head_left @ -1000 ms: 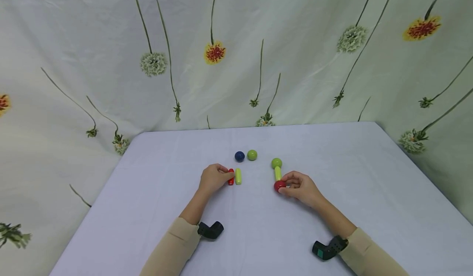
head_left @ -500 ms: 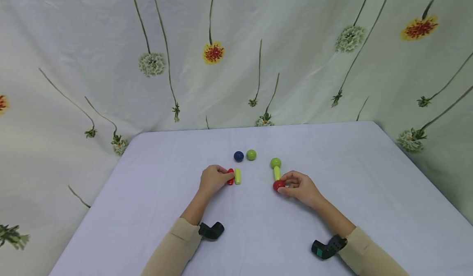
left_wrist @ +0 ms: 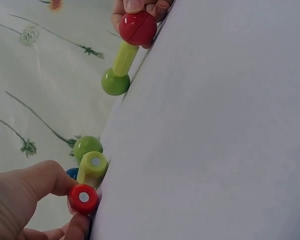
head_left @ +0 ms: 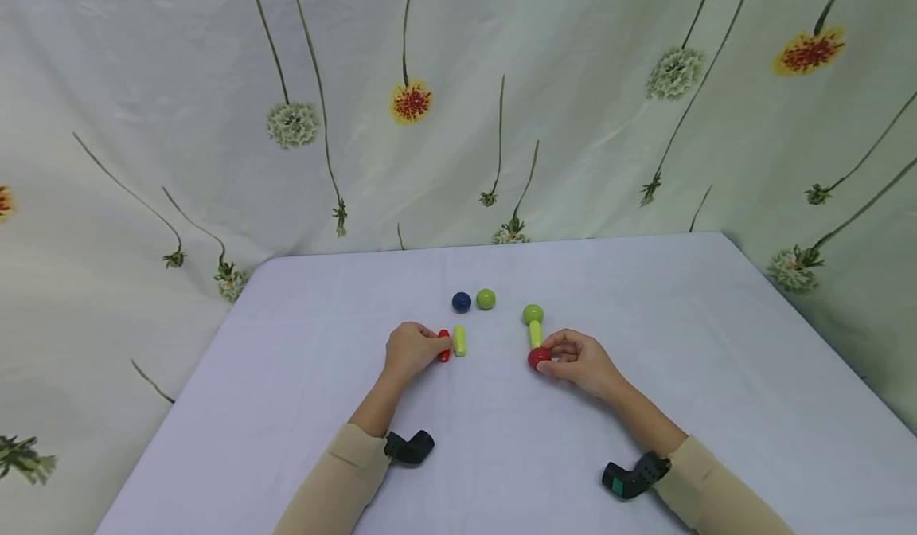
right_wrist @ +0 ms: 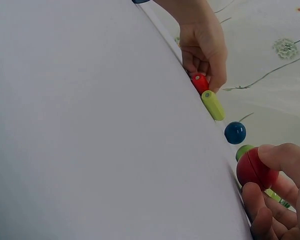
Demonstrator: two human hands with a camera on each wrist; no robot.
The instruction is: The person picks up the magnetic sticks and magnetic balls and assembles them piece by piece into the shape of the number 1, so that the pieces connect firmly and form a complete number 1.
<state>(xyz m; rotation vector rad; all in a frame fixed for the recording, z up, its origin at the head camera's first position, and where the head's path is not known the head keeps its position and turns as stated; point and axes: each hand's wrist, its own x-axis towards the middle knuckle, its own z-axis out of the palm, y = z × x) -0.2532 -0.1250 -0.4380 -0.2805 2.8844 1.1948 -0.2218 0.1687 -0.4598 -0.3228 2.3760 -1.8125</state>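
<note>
My left hand [head_left: 411, 352] pinches a red stick [head_left: 444, 346] between thumb and fingers; its round end with a grey disc faces the left wrist view [left_wrist: 84, 197]. Just right of it lies a yellow-green stick [head_left: 460, 341]. The right hand [head_left: 583, 364] grips a red ball [head_left: 539, 359] with thumb and fingertips. That ball touches one end of another yellow-green stick [head_left: 536, 333], whose far end meets a green ball [head_left: 532, 314]. In the right wrist view my thumb lies on the red ball [right_wrist: 255, 169].
Behind the sticks, a dark blue ball [head_left: 462, 302] and a second green ball [head_left: 485, 299] sit side by side on the white-covered table [head_left: 322, 304]. A floral cloth [head_left: 444, 161] hangs behind the table. Each wrist wears a black device.
The left hand has shifted the red stick slightly away from the yellow-green stick beside it. The right hand keeps its grip on the red ball; the head view has shifted slightly.
</note>
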